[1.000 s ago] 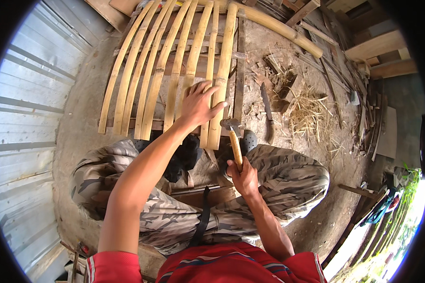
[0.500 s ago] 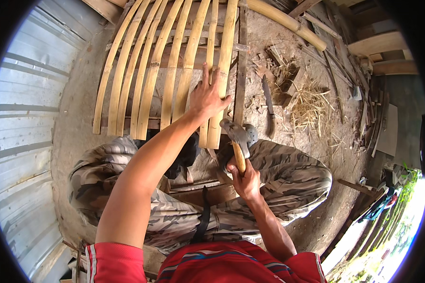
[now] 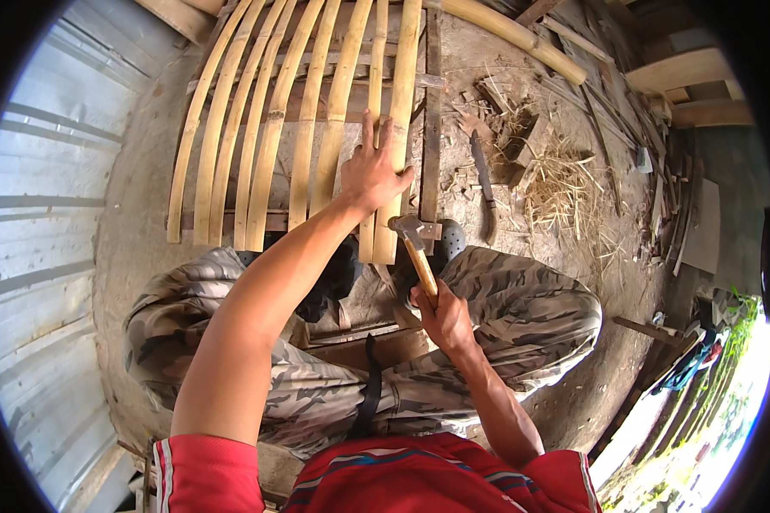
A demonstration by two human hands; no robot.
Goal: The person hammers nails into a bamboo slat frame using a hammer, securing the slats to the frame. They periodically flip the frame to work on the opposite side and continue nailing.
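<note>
Several long split bamboo slats (image 3: pixel 276 120) lie side by side across a wooden frame (image 3: pixel 432 154). My left hand (image 3: pixel 375 173) rests on the two rightmost slats, fingers stretched out and thumb spread to the right over the widest slat (image 3: pixel 403 94). In my right hand (image 3: pixel 447 321) is a claw hammer (image 3: pixel 423 267), gripped by its wooden handle. The metal hammer head sits beside the near end of that widest slat, at its right edge; whether the two touch I cannot tell. No nail can be made out there.
A long-bladed knife (image 3: pixel 482 184) lies on the dirt floor right of the frame, near straw-like shavings (image 3: pixel 565 197) and a wood block (image 3: pixel 532 145). A thick bamboo pole (image 3: pixel 522 38) lies at the far right. Corrugated metal sheeting (image 3: pixel 47 222) stands along the left.
The hammer has moved left and its head is closer to the widest slat's edge. My left hand stays on the slats; the whole view has shifted slightly.
</note>
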